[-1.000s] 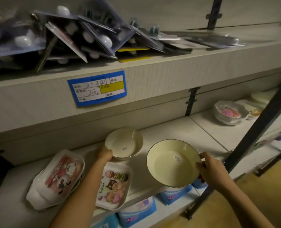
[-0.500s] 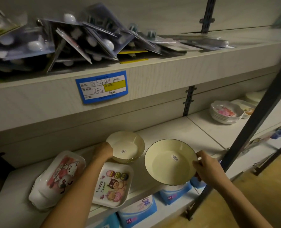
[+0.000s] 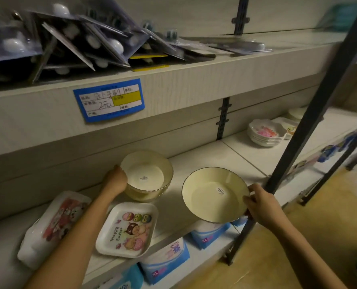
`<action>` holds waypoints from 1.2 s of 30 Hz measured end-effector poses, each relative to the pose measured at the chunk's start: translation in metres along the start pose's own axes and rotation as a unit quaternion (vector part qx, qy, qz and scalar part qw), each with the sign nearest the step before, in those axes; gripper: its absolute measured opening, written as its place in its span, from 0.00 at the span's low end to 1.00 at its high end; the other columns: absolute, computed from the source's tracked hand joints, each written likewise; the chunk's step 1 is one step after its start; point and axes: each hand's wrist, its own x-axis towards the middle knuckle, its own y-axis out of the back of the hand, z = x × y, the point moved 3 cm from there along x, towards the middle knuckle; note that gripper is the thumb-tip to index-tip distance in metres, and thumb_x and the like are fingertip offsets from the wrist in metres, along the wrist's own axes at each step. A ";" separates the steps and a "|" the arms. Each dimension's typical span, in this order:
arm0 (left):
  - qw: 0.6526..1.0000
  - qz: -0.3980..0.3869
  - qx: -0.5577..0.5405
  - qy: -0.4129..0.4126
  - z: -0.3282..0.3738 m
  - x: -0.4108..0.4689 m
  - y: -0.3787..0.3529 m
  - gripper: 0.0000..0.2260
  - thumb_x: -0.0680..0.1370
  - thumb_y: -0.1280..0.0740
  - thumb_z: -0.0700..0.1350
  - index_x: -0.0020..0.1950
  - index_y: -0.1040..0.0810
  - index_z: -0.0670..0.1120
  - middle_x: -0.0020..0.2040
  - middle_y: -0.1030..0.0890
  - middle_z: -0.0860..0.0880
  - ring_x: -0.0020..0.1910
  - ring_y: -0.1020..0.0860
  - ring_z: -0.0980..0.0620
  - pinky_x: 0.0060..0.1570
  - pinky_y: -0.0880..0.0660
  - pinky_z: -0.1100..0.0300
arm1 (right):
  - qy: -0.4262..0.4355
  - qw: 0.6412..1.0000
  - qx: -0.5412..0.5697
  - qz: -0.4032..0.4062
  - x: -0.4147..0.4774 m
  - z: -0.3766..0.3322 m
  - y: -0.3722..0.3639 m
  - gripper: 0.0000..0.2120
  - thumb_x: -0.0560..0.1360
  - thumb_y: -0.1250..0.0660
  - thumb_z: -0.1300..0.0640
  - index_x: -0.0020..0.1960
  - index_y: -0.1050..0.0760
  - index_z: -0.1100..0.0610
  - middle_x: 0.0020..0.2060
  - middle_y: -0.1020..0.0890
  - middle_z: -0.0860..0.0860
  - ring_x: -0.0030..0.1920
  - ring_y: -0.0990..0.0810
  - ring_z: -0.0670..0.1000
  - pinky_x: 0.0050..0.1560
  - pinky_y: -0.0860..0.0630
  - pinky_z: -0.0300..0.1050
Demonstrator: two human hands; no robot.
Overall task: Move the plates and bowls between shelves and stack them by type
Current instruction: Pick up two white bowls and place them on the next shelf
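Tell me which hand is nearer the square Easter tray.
Left. The left hand grips the small bowl just behind the Easter tray; the right hand holds the wide bowl off to its right.

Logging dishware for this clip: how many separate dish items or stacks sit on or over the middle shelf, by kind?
Cream round bowls: 2, the small bowl at the left hand and the large bowl in the right hand
Cartoon rectangular trays: 2, the Easter tray and the tray stack
Scalloped plate stacks: 1, the flower-print stack
Total: 5
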 end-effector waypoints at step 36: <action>0.942 -0.189 -0.220 -0.167 0.375 -0.211 -0.167 0.08 0.80 0.45 0.41 0.53 0.28 0.42 0.33 0.21 0.43 0.29 0.25 0.50 0.28 0.31 0.60 | -0.104 0.978 0.060 0.173 0.001 0.305 0.328 0.10 0.79 0.42 0.58 0.59 0.30 0.58 0.31 0.21 0.53 0.27 0.25 0.49 0.26 0.31 0.37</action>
